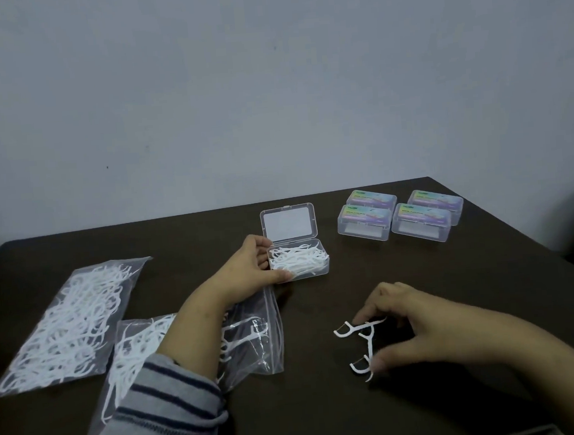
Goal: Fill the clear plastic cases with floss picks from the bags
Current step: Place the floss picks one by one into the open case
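Your left hand (253, 264) grips the near left end of the open clear case (299, 259), thumb on its front corner and fingers curled on the far side; the case already holds a tangle of white floss picks (297, 261) and its lid (289, 224) stands upright behind. Your right hand (411, 327) hovers low over the dark table (456, 290), fingers and thumb narrowed onto a few loose floss picks (361, 345) lying just left of its fingertips. Under your left forearm lies an opened bag (254, 340) with some picks left inside; a fuller bag (70, 323) sits further left. Beyond your right hand, four closed cases (400, 213) with colourful labels stand grouped together
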